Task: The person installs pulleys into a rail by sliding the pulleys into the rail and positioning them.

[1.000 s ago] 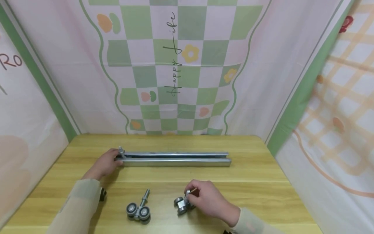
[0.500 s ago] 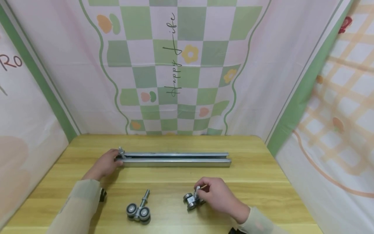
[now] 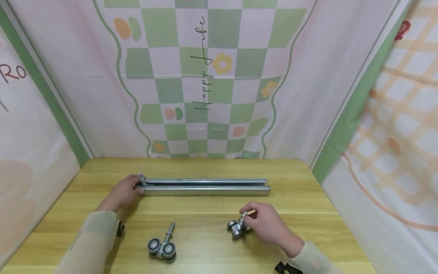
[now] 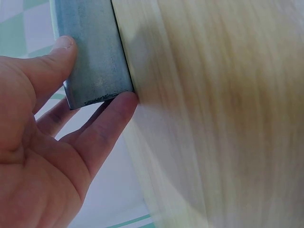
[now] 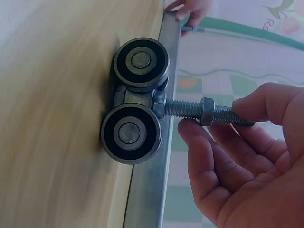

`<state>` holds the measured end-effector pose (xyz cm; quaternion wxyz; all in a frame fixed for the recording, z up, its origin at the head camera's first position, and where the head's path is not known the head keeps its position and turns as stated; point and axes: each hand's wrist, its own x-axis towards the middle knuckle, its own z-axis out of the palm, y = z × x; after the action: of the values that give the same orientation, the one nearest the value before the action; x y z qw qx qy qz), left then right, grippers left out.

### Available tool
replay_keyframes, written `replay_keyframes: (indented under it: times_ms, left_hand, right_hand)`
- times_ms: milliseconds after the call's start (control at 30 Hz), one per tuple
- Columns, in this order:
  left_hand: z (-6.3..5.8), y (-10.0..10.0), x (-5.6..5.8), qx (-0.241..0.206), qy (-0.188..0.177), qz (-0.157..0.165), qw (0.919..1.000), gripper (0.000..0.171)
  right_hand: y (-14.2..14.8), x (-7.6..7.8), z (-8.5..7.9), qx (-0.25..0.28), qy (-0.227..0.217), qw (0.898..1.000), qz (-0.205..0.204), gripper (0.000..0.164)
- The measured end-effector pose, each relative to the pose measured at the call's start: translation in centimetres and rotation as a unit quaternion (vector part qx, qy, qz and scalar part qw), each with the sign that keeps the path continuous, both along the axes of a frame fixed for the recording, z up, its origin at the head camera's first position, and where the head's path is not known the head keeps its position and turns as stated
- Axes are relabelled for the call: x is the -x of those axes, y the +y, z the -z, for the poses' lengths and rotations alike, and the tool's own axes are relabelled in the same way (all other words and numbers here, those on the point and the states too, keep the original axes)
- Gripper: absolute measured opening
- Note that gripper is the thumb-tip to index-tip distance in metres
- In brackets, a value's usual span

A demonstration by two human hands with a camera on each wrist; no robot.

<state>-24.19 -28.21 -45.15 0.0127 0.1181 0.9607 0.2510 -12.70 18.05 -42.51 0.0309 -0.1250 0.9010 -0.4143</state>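
Note:
A galvanised steel track (image 3: 205, 191), its slot facing up, lies across the far part of the table. My left hand (image 3: 124, 192) grips its left end; in the left wrist view the thumb (image 4: 64, 50) presses the side wall and the fingers reach round the cut end. A bolt (image 3: 142, 177) stands up from the slot beside that hand. My right hand (image 3: 270, 224) pinches the threaded bolt (image 5: 185, 109) of a roller trolley (image 3: 237, 229), whose black-ringed wheels (image 5: 130, 134) point down toward the table in front of the track's right part.
A second roller trolley (image 3: 162, 247) lies on the wooden table (image 3: 198, 232) near the front, left of centre, its bolt slanting up and away. Patterned cloth (image 3: 222, 95) hangs behind the table and along both sides.
My right hand has carried the roller trolley to the right and away from me, closer to the track. My left hand and the second trolley have stayed in place.

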Motion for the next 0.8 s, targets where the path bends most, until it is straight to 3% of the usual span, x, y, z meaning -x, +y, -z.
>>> replay_keyframes:
  times_ms: [467, 800]
  left_hand:
    - [-0.1, -0.1, 0.0, 0.003, -0.008, 0.002, 1.0000, 0.047]
    - [-0.2, -0.1, -0.1, 0.002, -0.009, 0.001, 1.0000, 0.047]
  right_hand:
    - [2.7, 0.8, -0.3, -0.016, -0.014, 0.996, 0.086, 0.013]
    - [4.7, 1.4, 0.1, -0.037, 0.006, 0.994, 0.102, 0.011]
